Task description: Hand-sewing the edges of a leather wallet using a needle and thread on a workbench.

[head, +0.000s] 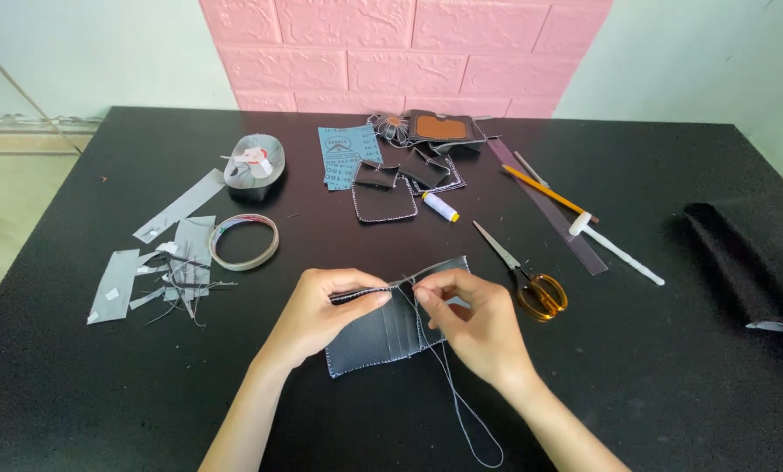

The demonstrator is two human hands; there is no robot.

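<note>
Head view: near the desk's front edge, the left hand pinches the dark wallet by its top edge. Just right, the right hand pinches the thread.

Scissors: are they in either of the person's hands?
No, the scissors lie on the table just beyond the right hand, which pinches thread at the wallet piece.
</note>
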